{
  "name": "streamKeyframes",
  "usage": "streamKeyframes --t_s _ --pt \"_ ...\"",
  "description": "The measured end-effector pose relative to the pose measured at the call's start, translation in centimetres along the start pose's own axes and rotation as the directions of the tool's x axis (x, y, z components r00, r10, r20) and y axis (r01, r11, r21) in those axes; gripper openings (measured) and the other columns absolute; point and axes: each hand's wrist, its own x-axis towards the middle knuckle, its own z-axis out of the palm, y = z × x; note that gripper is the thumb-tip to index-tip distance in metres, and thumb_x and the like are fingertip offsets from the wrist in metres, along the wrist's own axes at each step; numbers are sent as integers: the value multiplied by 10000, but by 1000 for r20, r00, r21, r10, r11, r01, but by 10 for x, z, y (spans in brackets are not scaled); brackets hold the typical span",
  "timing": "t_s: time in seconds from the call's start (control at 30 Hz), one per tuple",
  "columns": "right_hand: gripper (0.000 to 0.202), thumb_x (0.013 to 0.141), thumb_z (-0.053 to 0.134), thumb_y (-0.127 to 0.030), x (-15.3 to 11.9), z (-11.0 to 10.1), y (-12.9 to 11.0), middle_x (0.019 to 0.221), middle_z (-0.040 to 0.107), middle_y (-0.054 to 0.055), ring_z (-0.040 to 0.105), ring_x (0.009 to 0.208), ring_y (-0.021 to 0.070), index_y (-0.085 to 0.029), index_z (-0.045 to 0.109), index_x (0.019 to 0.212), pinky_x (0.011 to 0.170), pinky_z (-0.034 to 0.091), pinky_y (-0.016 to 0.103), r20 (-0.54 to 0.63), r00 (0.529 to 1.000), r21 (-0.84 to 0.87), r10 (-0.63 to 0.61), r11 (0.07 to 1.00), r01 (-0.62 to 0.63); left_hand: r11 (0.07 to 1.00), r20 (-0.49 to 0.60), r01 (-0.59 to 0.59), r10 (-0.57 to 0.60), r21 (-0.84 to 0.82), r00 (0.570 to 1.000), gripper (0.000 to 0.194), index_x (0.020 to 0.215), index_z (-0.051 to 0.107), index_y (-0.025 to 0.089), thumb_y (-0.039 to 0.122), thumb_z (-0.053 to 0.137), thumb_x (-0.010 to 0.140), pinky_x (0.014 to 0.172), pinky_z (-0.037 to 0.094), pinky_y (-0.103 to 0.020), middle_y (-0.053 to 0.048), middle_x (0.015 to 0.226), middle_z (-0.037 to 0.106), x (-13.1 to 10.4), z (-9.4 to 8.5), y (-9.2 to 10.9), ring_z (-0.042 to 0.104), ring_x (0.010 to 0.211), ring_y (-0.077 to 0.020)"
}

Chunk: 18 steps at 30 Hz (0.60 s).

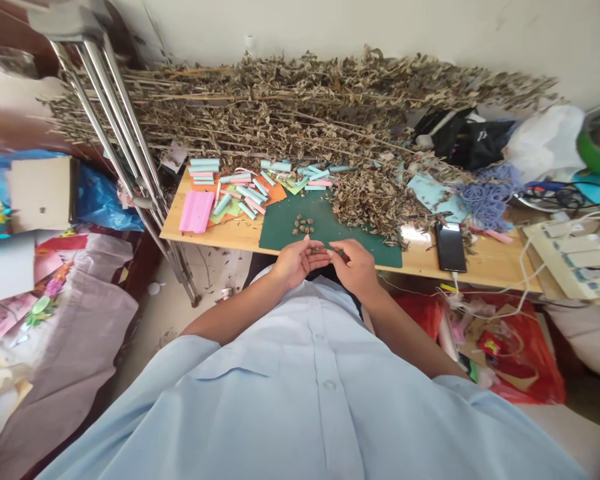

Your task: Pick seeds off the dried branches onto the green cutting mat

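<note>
My left hand is held palm up at the table's front edge, its fingers stretched out toward the right. A small dark bit seems to lie on those fingers, too small to name. Close by, the thumb and fingertips of my right hand are pinched together at the left fingertips; what is between them I cannot make out. Just beyond my hands, several small brown balls, seemingly of dried leaf, sit on a dark green mat. A heap of loose dried leaves covers the mat's right part.
Long dried plant stalks lie along the wall. Coloured paper rolls and a pink grooved piece are to the left. On the right are a phone, purple cord and power strip. Metal crutches lean at left.
</note>
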Motion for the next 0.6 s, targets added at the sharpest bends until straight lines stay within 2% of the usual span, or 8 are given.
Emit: streamKeyframes --t_s 0.1,0.2,0.33,0.47,0.6 --pt "182 905 648 -257 1 3 1 1105 735 75 680 811 195 -236 727 1068 760 559 351 16 998 66 65 996 -66 999 12 2 -2 42 1000 348 975 689 68 375 528 1009 779 616 -346 -170 885 747 -3 2 0 756 803 -227" --pt "134 890 654 -248 3 6 3 1006 752 46 690 849 203 -247 736 995 789 557 354 61 993 96 98 990 -104 997 33 2 -4 73 999 323 979 695 66 359 558 996 773 617 -335 -171 896 749 -5 4 -1 757 815 -225" --pt "99 898 631 -246 5 8 4 926 742 36 680 844 198 -246 729 884 782 542 343 63 994 101 90 990 -96 998 56 -3 -1 70 998 258 969 690 80 328 619 963 797 622 -352 -166 941 756 -6 3 -4 763 845 -233" --pt "98 903 622 -260 3 7 2 905 739 31 671 808 195 -246 719 909 753 532 337 76 989 92 127 987 -134 996 20 -6 4 88 1000 171 958 688 74 241 670 924 787 625 -349 -156 914 758 -5 2 -7 765 804 -221" --pt "104 907 608 -268 3 6 -1 915 741 38 672 824 202 -237 703 932 767 530 344 59 985 84 160 983 -165 996 16 -4 3 93 1000 169 992 695 65 214 685 914 770 629 -325 -166 956 762 -2 2 -9 768 822 -218"
